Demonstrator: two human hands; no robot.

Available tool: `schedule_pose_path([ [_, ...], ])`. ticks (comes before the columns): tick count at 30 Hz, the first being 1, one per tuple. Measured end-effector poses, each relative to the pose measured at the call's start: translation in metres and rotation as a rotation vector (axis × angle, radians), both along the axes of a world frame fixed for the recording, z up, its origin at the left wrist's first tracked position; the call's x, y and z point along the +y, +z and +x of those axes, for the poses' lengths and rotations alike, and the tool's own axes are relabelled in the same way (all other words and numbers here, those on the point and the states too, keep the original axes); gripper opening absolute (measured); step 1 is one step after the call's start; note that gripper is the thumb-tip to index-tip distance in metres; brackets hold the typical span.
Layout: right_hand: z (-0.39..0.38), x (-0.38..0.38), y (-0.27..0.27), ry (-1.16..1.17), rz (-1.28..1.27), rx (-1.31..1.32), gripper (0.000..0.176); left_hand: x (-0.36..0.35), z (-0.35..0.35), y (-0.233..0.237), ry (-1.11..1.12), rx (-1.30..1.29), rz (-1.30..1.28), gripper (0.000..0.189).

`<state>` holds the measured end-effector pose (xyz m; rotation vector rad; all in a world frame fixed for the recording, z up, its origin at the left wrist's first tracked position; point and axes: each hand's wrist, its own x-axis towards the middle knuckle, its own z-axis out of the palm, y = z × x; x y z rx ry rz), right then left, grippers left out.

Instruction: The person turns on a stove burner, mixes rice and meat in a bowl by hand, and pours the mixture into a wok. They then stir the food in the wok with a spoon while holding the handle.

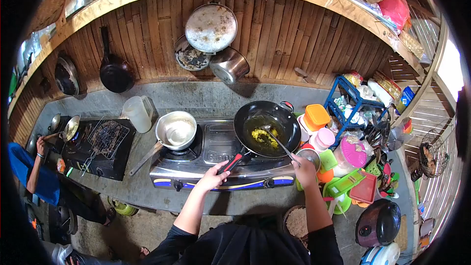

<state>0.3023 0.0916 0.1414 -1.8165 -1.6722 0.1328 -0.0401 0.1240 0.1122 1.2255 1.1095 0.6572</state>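
Observation:
A black wok (250,142) sits over the right burner of the silver gas stove (221,142), with yellow bits of food (266,137) in oil inside it. My left hand (212,176) is closed on the wok's red and black handle (233,162). In my right hand (304,168) is the handle of a metal spatula (279,142), whose head rests in the food. A silver saucepan (175,131) with a wooden handle stands on the left burner, its inside pale and its handle pointing toward the front left.
Colourful plastic containers (325,138) and a blue rack (355,97) crowd the counter right of the wok. A plastic jug (138,113) stands left of the saucepan. Farther left, a person in blue (34,172) holds a small pan (71,128) by a black stove (98,152).

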Motion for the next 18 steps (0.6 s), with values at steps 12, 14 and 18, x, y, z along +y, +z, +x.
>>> schedule_pose_path([
  [12,0.027,-0.039,0.033,-0.009,-0.126,-0.171,0.025,0.002,-0.003,-0.006,-0.005,0.002,0.022,0.052],
  [14,0.033,-0.053,0.05,-0.033,-0.164,-0.183,0.025,0.001,-0.002,-0.005,-0.005,0.029,0.014,0.052],
  [18,0.045,-0.07,0.074,-0.095,-0.283,-0.216,0.026,0.002,-0.002,-0.006,-0.005,0.02,0.009,0.052],
])
